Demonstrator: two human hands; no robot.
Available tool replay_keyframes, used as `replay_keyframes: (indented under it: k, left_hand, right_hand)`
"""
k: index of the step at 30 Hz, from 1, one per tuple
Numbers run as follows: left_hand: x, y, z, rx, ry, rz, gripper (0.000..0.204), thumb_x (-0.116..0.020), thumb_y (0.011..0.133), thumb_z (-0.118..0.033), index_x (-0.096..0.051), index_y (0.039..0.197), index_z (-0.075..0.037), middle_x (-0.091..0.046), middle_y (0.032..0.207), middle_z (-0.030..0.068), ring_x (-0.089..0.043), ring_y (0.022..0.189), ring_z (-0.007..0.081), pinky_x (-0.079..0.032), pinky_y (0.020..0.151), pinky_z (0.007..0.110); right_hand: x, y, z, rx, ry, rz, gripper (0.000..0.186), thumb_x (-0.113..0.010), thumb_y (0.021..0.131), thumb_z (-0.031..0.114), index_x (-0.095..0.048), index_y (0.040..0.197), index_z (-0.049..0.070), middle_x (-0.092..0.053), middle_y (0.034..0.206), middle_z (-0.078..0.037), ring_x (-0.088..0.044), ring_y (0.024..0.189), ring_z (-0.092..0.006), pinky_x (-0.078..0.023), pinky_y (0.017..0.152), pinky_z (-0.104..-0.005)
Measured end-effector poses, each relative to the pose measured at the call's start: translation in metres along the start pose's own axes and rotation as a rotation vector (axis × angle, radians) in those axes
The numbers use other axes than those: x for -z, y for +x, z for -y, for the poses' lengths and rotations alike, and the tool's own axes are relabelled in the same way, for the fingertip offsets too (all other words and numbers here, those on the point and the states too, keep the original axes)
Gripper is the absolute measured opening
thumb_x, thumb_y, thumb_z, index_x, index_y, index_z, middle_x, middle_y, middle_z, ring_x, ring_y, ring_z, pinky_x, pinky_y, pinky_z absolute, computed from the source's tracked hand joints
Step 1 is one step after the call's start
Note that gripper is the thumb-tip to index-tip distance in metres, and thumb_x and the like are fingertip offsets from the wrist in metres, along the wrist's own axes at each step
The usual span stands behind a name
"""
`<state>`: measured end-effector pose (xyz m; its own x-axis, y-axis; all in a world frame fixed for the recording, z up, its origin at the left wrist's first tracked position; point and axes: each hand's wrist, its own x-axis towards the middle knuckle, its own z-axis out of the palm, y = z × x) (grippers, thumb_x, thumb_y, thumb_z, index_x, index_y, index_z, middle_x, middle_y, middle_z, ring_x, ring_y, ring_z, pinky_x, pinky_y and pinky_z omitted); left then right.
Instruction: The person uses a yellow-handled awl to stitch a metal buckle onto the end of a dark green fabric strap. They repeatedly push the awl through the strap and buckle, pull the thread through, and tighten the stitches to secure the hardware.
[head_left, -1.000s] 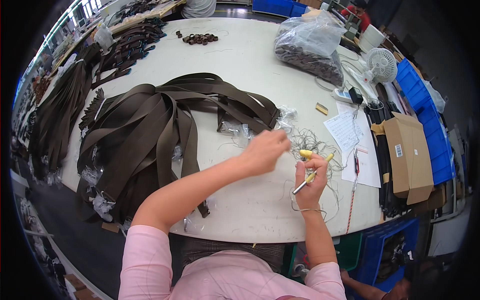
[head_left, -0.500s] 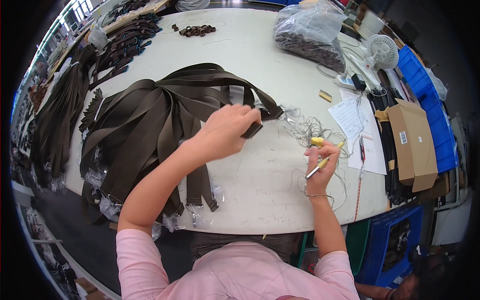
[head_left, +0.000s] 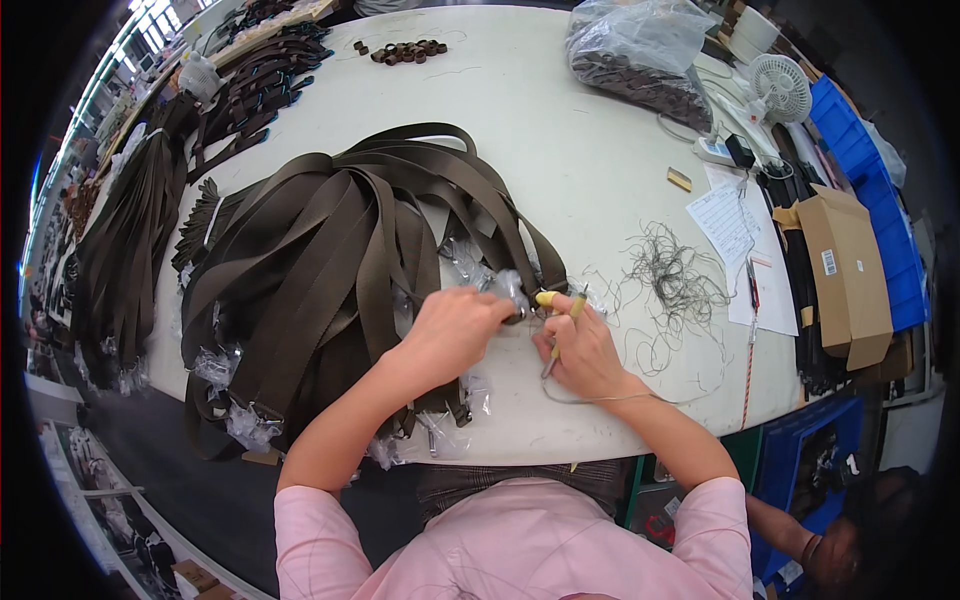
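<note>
A heap of dark brown webbing straps [head_left: 320, 240] spreads over the left and middle of the table, many ends tipped with buckles in clear plastic wrap [head_left: 465, 262]. My left hand [head_left: 450, 335] is closed in a pinch on a dark strap end at the heap's right edge. Close beside it, my right hand [head_left: 585, 350] grips a slim yellow pen-like tool [head_left: 577, 306] with a metal end. A yellow cover [head_left: 545, 298] sits on one of its fingertips. From the tool a thin grey thread [head_left: 610, 399] trails across my right wrist.
A tangle of grey thread [head_left: 675, 275] lies right of my hands, near papers [head_left: 722, 222] and a red-and-white cord [head_left: 748, 380]. Farther off are a plastic bag of brown pieces [head_left: 640, 65], a fan [head_left: 780, 88], a cardboard box [head_left: 845, 280] and brown loops [head_left: 408, 51]. Another person's arm [head_left: 785, 525] shows lower right.
My right hand has moved left from the thread tangle to the strap end, bringing the yellow tool. My left hand has come lower and nearer to me. The straps' right ends have shifted.
</note>
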<state>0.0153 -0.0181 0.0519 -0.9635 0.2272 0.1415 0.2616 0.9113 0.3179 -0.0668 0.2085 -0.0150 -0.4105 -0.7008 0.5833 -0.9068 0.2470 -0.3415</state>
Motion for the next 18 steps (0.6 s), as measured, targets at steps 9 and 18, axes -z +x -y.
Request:
replay_keyframes:
  k: [9,18]
  left_hand:
    - [0.037,0.012,-0.014,-0.207,-0.013,-0.287,0.039,-0.068,0.078,0.004,-0.070,0.115,-0.008,-0.072,0.124,0.0068,-0.072,0.100,0.0277,-0.058,0.081,0.038]
    - [0.007,-0.017,0.014,0.151,-0.487,0.005,0.033,-0.076,0.092,-0.018,-0.057,0.116,-0.004,-0.064,0.128,0.0207,-0.069,0.112,0.0364,-0.057,0.087,0.044]
  right_hand:
    - [0.083,0.047,-0.074,-0.338,-0.155,-0.348,0.033,-0.078,0.086,0.000,-0.048,0.098,0.006,-0.066,0.117,-0.019,-0.067,0.089,-0.0358,-0.055,0.075,-0.0442]
    - [0.035,0.009,-0.018,-0.026,-0.009,-0.149,0.033,-0.077,0.082,-0.003,-0.048,0.095,0.007,-0.068,0.120,-0.021,-0.069,0.098,-0.0310,-0.057,0.084,-0.0420]
